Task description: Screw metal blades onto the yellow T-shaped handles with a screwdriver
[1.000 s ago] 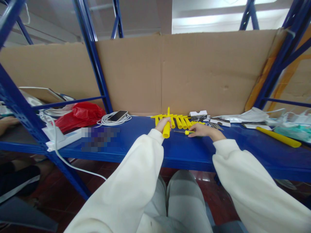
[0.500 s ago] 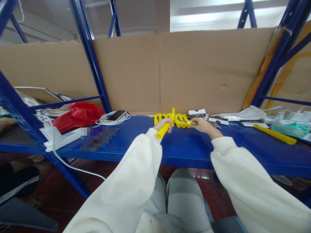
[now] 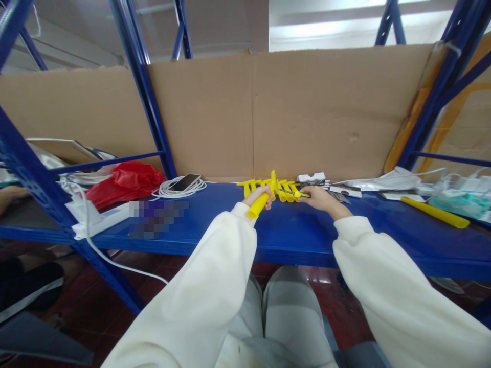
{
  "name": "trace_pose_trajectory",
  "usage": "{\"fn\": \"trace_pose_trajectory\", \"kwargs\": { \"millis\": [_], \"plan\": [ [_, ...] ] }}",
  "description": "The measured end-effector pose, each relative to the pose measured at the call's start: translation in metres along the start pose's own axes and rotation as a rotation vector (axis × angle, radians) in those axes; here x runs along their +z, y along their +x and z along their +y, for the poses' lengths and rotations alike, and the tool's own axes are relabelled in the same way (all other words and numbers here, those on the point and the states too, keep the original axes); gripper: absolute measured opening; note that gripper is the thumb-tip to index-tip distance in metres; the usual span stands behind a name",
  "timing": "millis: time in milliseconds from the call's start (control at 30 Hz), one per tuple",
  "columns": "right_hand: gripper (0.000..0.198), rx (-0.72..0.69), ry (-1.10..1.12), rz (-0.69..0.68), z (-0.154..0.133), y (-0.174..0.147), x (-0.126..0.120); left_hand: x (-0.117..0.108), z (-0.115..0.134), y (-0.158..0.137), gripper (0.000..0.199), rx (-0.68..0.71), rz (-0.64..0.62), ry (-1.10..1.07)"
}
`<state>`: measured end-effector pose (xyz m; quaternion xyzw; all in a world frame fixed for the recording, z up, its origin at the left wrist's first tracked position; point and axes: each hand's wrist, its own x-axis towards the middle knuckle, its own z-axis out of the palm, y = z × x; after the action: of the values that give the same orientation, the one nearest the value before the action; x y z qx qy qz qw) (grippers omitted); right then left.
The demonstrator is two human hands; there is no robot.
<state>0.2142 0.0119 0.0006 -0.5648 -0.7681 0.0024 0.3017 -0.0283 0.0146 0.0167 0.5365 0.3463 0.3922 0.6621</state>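
Observation:
My left hand is closed around a yellow T-shaped plastic handle. The handle's round tube end points toward me, and its narrow crosspiece stands up beyond my fingers. My right hand pinches a slim screwdriver with some yellow at its grip. Its thin shaft reaches left to the crosspiece; whether the tip touches or sits in it is too small to tell. Behind both hands, several similar yellow pieces lie in a row on the blue shelf.
A cardboard panel backs the shelf. On the left are a phone on a coiled white cable and a red plastic bag. Small boxes and a long yellow tube lie right. Another person's hand shows far left.
Both hands stay almost in place, with the same handle and screwdriver in them. The screwdriver and right fingertips have shifted only very slightly.

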Motion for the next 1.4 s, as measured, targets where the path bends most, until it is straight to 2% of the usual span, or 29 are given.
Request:
{"fn": "trace_pose_trajectory", "kwargs": {
  "millis": [167,300,633,933,1033,1233,1400],
  "plan": [
    [0.016,-0.041,-0.082,-0.033,0.004,0.001,0.002,-0.003,0.002,0.001,0.032,-0.028,-0.114,0.040],
    [0.018,-0.038,-0.122,-0.047,0.002,0.001,0.001,-0.004,0.001,0.002,0.032,-0.011,-0.142,0.059],
    [0.021,-0.025,-0.146,-0.065,-0.001,0.000,0.000,-0.004,0.001,0.001,0.029,0.008,-0.127,0.065],
    [0.018,-0.026,-0.170,-0.051,-0.005,-0.002,0.000,0.003,0.004,-0.003,0.024,-0.058,-0.058,0.129],
    [0.017,0.009,-0.212,-0.036,-0.009,-0.003,-0.001,0.003,0.004,-0.004,0.025,-0.048,-0.052,0.145],
    [0.030,0.098,-0.298,-0.052,-0.020,-0.008,-0.004,0.001,0.000,0.000,0.025,-0.050,-0.072,0.183],
    [0.035,0.146,-0.352,-0.110,-0.022,-0.008,-0.003,0.001,-0.003,0.000,0.024,-0.037,-0.065,0.206]
  ]
}}
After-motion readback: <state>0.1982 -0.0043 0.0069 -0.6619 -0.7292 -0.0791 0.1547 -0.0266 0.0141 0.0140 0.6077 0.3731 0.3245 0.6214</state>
